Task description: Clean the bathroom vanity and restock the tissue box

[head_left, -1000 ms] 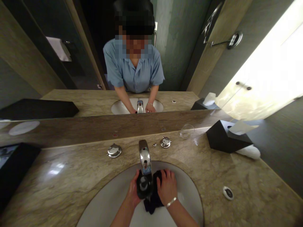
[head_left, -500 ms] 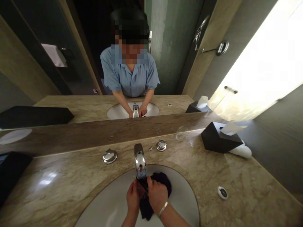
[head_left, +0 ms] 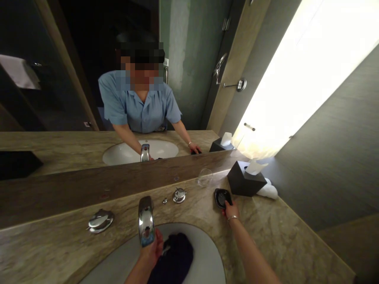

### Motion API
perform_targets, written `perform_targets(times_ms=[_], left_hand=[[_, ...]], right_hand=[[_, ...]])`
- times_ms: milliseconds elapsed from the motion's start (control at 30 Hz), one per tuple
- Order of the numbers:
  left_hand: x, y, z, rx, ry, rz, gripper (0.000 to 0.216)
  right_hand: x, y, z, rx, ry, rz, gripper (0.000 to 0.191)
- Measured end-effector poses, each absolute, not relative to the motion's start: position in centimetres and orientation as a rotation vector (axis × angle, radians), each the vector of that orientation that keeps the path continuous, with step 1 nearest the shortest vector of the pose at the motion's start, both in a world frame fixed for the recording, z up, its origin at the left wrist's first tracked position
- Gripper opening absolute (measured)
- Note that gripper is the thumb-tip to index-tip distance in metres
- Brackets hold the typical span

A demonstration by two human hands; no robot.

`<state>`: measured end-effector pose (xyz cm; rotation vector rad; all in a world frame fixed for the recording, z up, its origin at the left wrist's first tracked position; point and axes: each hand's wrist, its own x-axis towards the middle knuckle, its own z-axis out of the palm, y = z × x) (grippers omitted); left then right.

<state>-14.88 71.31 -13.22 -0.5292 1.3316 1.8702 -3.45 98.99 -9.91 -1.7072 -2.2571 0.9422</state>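
The right hand [head_left: 230,211] has its fingers closed on the near rim of a black dish [head_left: 222,197], which lies flat on the counter [head_left: 281,236]. A tissue box [head_left: 245,181] is just right of the fingertips and a glass [head_left: 205,177] is beyond them. The dish is best kept level and clear of both. The left hand [head_left: 152,250] curls under the faucet [head_left: 145,221], with the dark cloth [head_left: 174,260] just right of its fingers; I cannot tell whether it grips the cloth. No writing is legible.

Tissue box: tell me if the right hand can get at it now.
Probably yes: the right hand touches the black dish just beside the tissue box, with nothing between them.
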Motion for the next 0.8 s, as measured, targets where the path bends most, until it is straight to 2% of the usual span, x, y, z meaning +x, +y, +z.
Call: perform_targets(times_ms=[67, 200, 300, 367, 467, 567, 667, 733, 800], left_hand=[[-15.0, 70.9, -12.4, -0.523, 1.296, 1.807, 0.026], [-15.3, 70.2, -11.0, -0.403, 1.210, 1.779, 0.017], [-15.0, 69.9, -10.6, -0.325, 1.226, 1.866, 0.035], [-14.7, 69.5, -10.7, -0.273, 1.275, 1.916, 0.038], [-14.5, 68.3, -11.4, -0.225, 1.414, 1.943, 0.030], [-14.5, 66.4, -12.1, -0.233, 1.574, 1.905, 0.020], [-13.7, 65.1, -12.1, -0.178, 1.754, 1.846, 0.025], [-12.7, 64.9, -11.4, -0.037, 1.877, 1.783, 0.037], [-11.8, 65.1, -10.6, 0.142, 2.025, 1.685, 0.041]], right_hand=[[-3.0, 98.8, -9.0, -1.732, -2.316, 0.886, 0.039], [-4.7, 97.5, -5.1, -1.572, -2.513, 0.505, 0.044], [-9.5, 97.2, -2.7, -1.095, -2.723, 0.337, 0.042], [-12.7, 97.5, -2.0, -0.925, -2.852, 0.317, 0.038], [-13.8, 97.5, -1.7, -0.977, -2.968, 0.352, 0.014], [-10.1, 94.3, -2.5, -0.962, -3.004, 0.433, 0.016], [-6.1, 87.2, -5.4, -0.704, -3.042, 0.793, 0.012], [-5.6, 81.8, -8.3, -0.598, -2.560, 1.856, 0.008], [-6.8, 77.5, -11.0, -0.483, -2.343, 2.214, 0.017]])
